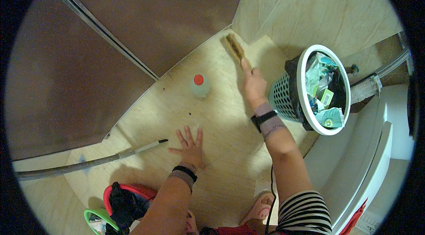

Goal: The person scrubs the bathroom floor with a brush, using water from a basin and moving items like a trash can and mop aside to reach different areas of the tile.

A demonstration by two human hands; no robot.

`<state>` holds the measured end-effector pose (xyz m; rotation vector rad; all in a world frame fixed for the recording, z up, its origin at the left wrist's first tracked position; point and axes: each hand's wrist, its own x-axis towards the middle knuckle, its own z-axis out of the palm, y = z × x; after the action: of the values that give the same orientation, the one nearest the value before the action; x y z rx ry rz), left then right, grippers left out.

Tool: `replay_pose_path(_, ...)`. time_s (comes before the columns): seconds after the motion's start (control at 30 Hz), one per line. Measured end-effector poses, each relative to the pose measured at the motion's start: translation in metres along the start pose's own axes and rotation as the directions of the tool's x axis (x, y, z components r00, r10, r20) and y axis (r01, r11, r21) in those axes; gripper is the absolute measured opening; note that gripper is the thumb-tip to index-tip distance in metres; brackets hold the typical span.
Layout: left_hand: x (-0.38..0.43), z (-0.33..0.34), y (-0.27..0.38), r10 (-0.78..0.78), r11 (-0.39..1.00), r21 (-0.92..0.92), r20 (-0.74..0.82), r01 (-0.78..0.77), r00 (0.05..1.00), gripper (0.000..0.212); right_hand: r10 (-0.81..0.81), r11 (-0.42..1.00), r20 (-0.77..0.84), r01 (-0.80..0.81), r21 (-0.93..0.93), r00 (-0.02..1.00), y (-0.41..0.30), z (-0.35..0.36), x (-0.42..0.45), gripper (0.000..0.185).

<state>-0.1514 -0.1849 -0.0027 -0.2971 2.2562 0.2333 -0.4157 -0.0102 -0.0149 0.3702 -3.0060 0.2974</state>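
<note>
My right hand (255, 87) grips the handle of a wooden brush (235, 46) with dark bristles. The brush head is by the corner where the brown panel meets the marbled wall. My left hand (191, 151) has its fingers spread and holds nothing. It is over the pale floor (225, 135); whether the palm touches the floor I cannot tell. Between my hands and the brown panel stands a translucent plastic bottle (200, 90) with a red cap. Two small dark specks lie on the floor near it.
A lined green waste basket (285, 99) full of rubbish stands right of my right forearm, beside a white toilet (358, 155). A grey hose (89, 163) lies at left. Red (132, 187) and green (99, 215) tubs hold cloth. A brown panel (132, 19) borders the floor.
</note>
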Motion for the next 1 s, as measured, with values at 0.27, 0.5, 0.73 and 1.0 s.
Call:
replay_pose_path(0.27,0.001,-0.007,0.008,-0.004,1.000,-0.031,0.019,0.005,1.000,0.156,0.172,0.966,0.201,-0.205,0.156,0.964,0.004,0.023,0.060,0.054)
replay_pose_path(0.5,0.002,-0.008,0.005,0.012,1.000,0.007,0.003,-0.012,1.000,0.155,0.163,0.920,0.343,-0.268,0.285,0.925,0.007,0.014,0.112,0.062)
replay_pose_path(0.73,0.002,-0.002,0.006,-0.020,1.000,-0.007,-0.041,0.020,0.999,0.154,0.266,0.821,0.274,-0.366,0.438,0.924,0.008,0.011,0.050,0.070)
replay_pose_path(1.0,-0.009,-0.018,0.004,-0.028,1.000,0.004,0.044,0.028,0.999,0.148,0.238,0.920,0.213,-0.290,0.264,0.948,0.004,0.006,-0.003,0.069)
